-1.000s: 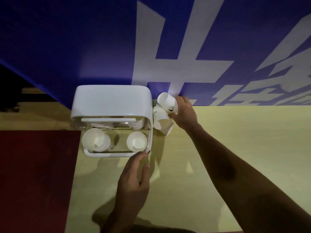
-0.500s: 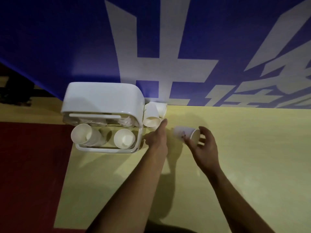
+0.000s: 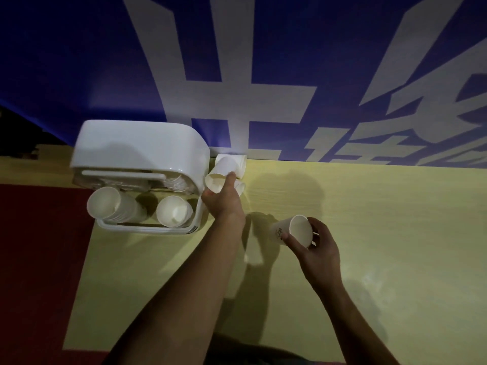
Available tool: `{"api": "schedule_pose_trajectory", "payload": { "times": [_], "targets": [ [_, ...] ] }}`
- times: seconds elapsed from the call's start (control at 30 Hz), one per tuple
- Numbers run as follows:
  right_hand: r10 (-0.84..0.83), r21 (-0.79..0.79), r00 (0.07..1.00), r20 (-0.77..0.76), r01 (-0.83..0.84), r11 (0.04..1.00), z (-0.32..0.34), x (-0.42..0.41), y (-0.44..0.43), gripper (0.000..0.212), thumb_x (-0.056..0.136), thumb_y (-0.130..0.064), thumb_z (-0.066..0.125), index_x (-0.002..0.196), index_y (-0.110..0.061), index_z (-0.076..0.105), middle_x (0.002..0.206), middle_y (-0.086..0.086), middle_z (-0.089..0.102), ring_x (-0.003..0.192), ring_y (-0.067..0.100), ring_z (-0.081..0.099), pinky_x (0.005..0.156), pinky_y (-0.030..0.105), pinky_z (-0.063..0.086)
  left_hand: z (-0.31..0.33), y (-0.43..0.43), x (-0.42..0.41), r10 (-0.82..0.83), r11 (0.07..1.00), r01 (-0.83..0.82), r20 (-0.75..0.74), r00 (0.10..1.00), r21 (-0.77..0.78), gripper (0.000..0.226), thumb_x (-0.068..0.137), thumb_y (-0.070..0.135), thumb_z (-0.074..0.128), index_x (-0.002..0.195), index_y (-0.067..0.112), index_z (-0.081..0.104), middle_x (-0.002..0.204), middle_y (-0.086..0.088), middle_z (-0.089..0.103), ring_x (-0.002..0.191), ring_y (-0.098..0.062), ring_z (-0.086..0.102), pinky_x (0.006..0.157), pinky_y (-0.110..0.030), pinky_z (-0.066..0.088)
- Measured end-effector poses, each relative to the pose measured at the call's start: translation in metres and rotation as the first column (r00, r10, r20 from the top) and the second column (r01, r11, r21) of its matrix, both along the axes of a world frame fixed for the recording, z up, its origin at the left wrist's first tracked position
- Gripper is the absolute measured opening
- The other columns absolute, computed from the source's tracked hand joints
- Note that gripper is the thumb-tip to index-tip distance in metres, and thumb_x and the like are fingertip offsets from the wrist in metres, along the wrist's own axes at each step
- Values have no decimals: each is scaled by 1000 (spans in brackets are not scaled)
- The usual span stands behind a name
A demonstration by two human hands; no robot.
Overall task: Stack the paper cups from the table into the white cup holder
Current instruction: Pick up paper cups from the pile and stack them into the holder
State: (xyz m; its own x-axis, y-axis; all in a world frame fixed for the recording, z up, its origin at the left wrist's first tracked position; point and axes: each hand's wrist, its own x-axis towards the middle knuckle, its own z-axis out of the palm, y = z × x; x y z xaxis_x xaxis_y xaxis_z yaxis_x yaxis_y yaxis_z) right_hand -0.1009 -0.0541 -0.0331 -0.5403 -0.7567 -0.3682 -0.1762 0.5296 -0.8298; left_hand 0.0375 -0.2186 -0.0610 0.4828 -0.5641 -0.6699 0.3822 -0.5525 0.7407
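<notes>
The right hand [image 3: 319, 248] has pulled its paper cup [image 3: 295, 230] away from the pile and holds it by the rim above the table [image 3: 382, 233]. It's on its side, long axis roughly left-right, mouth facing right. The left hand [image 3: 224, 204], only reaching half a second back, now grips a second cup [image 3: 220, 175] beside the white cup holder [image 3: 139, 146], mouth tipped toward me. So I reckon two cups are ready to stack.

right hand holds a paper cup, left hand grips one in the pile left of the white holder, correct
Not quite: the head view shows the pile right of the white holder. The right hand holds a paper cup; the left hand grips a pile cup.
</notes>
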Motion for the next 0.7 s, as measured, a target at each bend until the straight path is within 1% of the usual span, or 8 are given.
{"api": "schedule_pose_trajectory", "payload": {
  "times": [0.07, 0.13, 0.23, 0.3, 0.4, 0.47, 0.57, 0.7],
  "targets": [
    [-1, -16, 1000, -4, 1, 1000, 1, 3, -2, 73, 72, -49, 89, 134, -27, 57, 121, -16, 62, 106, 8, 65, 77, 25, 57, 10, 16, 5, -68, 997, 69, 20, 997, -46, 69, 72, 27, 91, 131, 19, 56, 120, 4, 68, 105, -16, 67, 86, -29, 54],
    [2, -41, 1000, -9, -3, 999, 8, 9, -5, 75, 71, -49, 89, 135, -27, 56, 121, -18, 62, 106, 8, 65, 79, 25, 57, 17, 38, 18, -172, 977, 182, 85, 981, -115, 65, 70, 32, 92, 125, 23, 58, 117, 7, 70, 105, -13, 68, 85, -25, 53],
    [0, -76, 1000, 6, 1, 997, 20, 23, -12, 72, 70, -48, 89, 132, -30, 57, 120, -20, 64, 107, 8, 65, 83, 28, 58, 31, 69, 50, -337, 905, 391, 276, 900, -167, 66, 63, 53, 91, 120, 35, 62, 115, 12, 70, 110, -12, 66, 93, -38, 56],
    [-1, -98, 1000, 7, 2, 995, 28, 33, -14, 68, 71, -45, 89, 130, -31, 58, 120, -19, 65, 107, 7, 66, 85, 29, 57, 41, 84, 73, -403, 854, 493, 388, 829, -166, 64, 65, 55, 89, 121, 40, 62, 119, 13, 67, 113, -12, 63, 95, -41, 55],
    [1, -119, 1000, 13, 1, 993, 34, 55, -17, 65, 72, -42, 90, 128, -29, 60, 120, -18, 65, 108, 9, 67, 86, 32, 58, 60, 98, 110, -418, 814, 541, 433, 799, -212, 61, 70, 42, 92, 122, 40, 59, 120, 15, 66, 113, -10, 63, 95, -38, 55],
    [-5, -128, 999, 32, 9, 992, 36, 69, -17, 67, 69, -46, 88, 127, -28, 60, 121, -14, 66, 109, 9, 67, 86, 32, 58, 73, 102, 131, -425, 798, 559, 448, 787, -226, 63, 71, 36, 92, 122, 41, 55, 116, 21, 66, 109, -6, 64, 90, -31, 54],
    [-20, -128, 998, 59, 27, 991, 38, 94, -18, 66, 70, -44, 89, 128, -27, 61, 122, -12, 67, 108, 9, 67, 85, 31, 58, 85, 100, 164, -424, 771, 588, 491, 761, -244, 65, 72, 36, 92, 124, 40, 52, 114, 23, 66, 109, -6, 64, 86, -24, 51],
    [-38, -131, 996, 84, 48, 990, 39, 124, -23, 69, 68, -45, 88, 129, -27, 61, 122, -13, 66, 107, 7, 67, 86, 30, 58, 82, 86, 192, -427, 735, 635, 566, 705, -236, 68, 72, 38, 91, 128, 36, 53, 117, 25, 64, 113, -3, 61, 91, -18, 49]
  ]
}}
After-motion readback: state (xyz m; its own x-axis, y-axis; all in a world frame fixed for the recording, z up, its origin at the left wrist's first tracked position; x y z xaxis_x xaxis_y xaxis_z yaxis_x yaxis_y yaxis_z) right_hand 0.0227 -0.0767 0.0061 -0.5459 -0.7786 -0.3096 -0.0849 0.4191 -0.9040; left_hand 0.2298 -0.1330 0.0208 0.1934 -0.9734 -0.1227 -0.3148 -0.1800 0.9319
